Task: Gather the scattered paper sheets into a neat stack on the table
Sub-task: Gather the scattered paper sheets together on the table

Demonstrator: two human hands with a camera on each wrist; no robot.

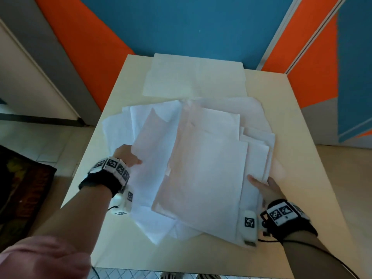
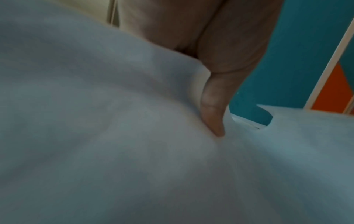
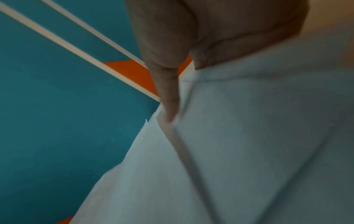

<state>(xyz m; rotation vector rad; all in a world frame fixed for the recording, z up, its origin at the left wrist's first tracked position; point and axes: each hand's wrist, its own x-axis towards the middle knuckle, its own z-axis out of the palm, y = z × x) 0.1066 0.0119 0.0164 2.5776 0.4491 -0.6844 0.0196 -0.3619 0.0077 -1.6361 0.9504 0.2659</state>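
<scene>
Pale table (image 1: 112, 244) against blue-orange wall. Loose paper pile (image 1: 201, 168) at frame centre, long axis running lower frame to upper. Left hand (image 1: 125, 156) grips pile's left edge, right hand (image 1: 265, 188) its right edge — thumbs on top. Separate sheets (image 1: 193, 77) upper centre, beyond both hands, about equally far from each.

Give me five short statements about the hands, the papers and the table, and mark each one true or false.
1. Both hands grip the loose pile of papers. True: the left hand holds its left edge, the right hand its right edge.
2. The pile is squared up. False: sheets fan out at different angles.
3. More sheets lie at the far edge of the table, apart from both hands. True.
4. The papers are bright yellow. False: they are white.
5. The left hand rests flat on bare table. False: its thumb presses on paper.
</scene>
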